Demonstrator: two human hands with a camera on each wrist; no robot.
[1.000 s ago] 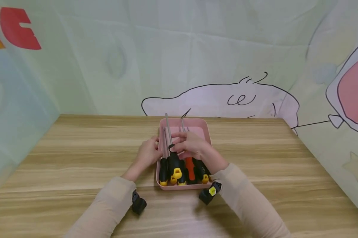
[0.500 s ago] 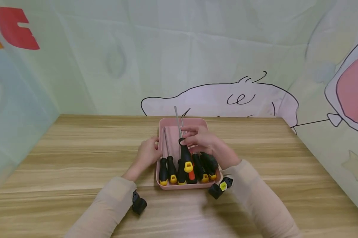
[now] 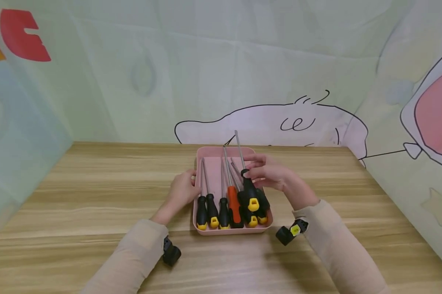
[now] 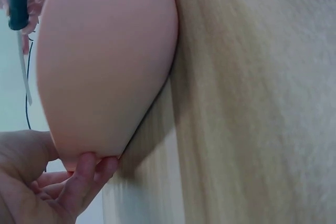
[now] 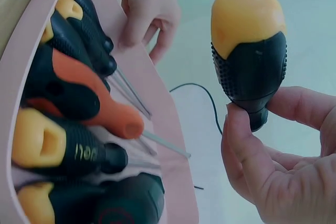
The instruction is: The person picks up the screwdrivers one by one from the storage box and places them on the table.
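Note:
A screwdriver [image 3: 249,190] with a black and yellow handle hangs over the right part of the pink tray [image 3: 232,231], its blade toward the wall. My right hand [image 3: 270,173] pinches it at the handle's neck, as the right wrist view shows with the handle [image 5: 249,45] end up close. My left hand [image 3: 184,188] grips the tray's left wall; in the left wrist view the thumb lies over the rim and fingers [image 4: 86,174] press the outer wall [image 4: 105,66]. Below the held screwdriver lie several others, among them an orange-handled screwdriver [image 3: 234,204].
The tray stands on a wooden table [image 3: 114,196] near its back edge. On the tray's left side lie a screwdriver [image 3: 201,212] and another screwdriver [image 3: 212,210]; bare tray floor shows beside their blades. A printed cloth [image 3: 221,73] hangs behind the table.
My right hand has carried the screwdriver to the right, from the tray's left part to its right part. The orange handle is uncovered now. My left hand has stayed in place.

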